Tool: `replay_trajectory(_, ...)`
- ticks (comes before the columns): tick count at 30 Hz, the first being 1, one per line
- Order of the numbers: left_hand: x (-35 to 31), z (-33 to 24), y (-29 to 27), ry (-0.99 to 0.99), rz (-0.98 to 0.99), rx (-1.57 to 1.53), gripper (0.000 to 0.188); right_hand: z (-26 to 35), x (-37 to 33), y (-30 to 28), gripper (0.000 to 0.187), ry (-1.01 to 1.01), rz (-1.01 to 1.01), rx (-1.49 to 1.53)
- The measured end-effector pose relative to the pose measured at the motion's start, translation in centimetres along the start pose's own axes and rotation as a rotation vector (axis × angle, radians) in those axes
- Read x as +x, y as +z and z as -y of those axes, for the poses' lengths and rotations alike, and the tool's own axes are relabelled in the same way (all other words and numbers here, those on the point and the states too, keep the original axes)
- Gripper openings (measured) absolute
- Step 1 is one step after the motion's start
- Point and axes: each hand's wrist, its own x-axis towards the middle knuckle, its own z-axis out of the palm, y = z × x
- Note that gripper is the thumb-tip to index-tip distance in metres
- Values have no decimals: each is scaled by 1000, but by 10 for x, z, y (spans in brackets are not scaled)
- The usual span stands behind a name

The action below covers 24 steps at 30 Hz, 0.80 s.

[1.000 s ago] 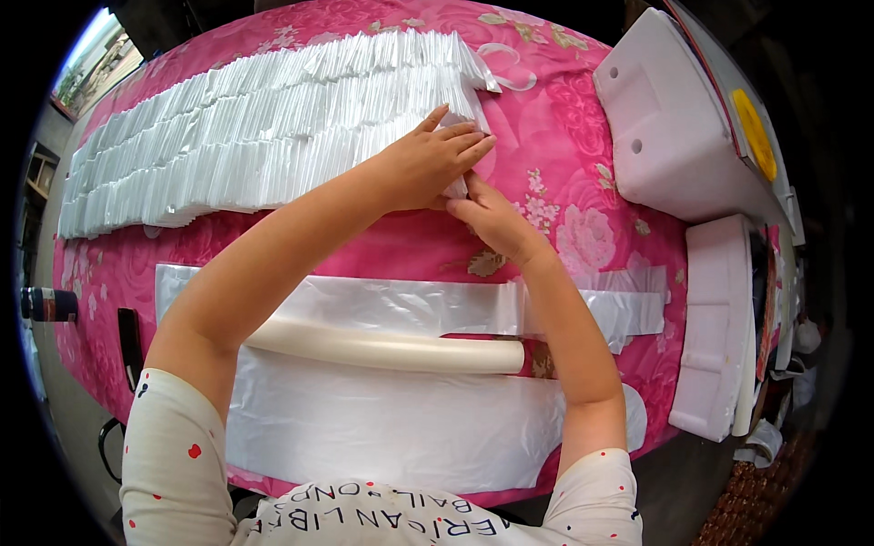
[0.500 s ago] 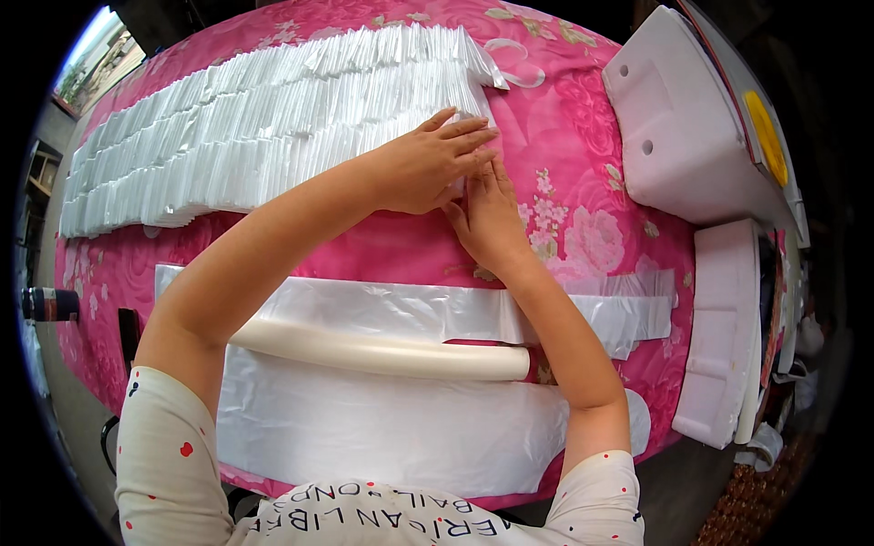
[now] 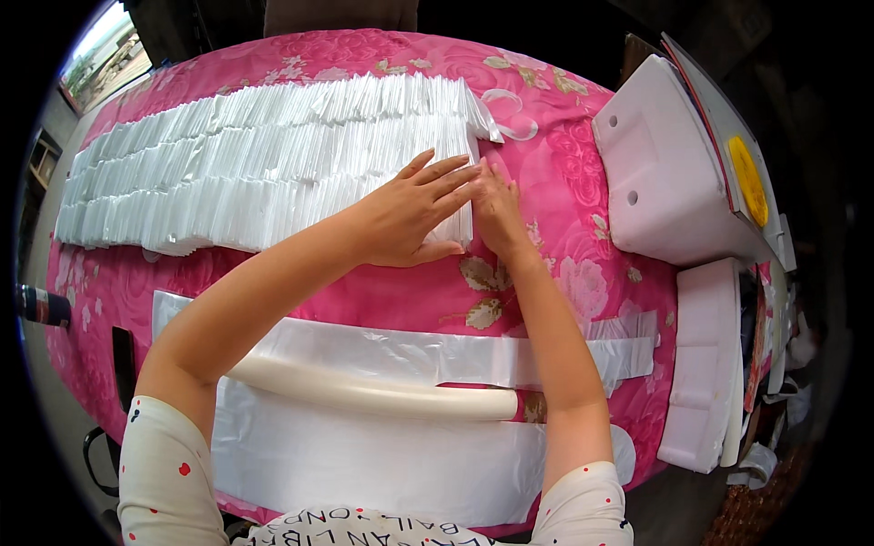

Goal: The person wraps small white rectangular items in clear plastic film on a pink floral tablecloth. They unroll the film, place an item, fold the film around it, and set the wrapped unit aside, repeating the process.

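all fingers fanned, gripping nothing, the left hand [image 3: 405, 214] tops the folded white stack [image 3: 228, 164] at eleven o'clock; the right hand [image 3: 498, 214] meets its end, grip hidden. squaring, i'd judge; next needs even pressure.

bright opening [image 3: 111, 53] upper left | grey floor [image 3: 73, 400] | pink floral-covered table [image 3: 569, 173]

Pink floral table [image 3: 391, 296], white packets [image 3: 264, 164], plastic sheets [image 3: 382, 464]
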Motion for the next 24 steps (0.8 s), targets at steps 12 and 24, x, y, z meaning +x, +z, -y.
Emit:
replay_trajectory(12, -34, 23, -6, -71, -20, -13, 71, 17, 12, 29, 73, 45, -455, 119)
replay_trajectory(24, -48, 32, -15, -118, -52, -17, 71, -34, 94, 21, 75, 209, -45, 359)
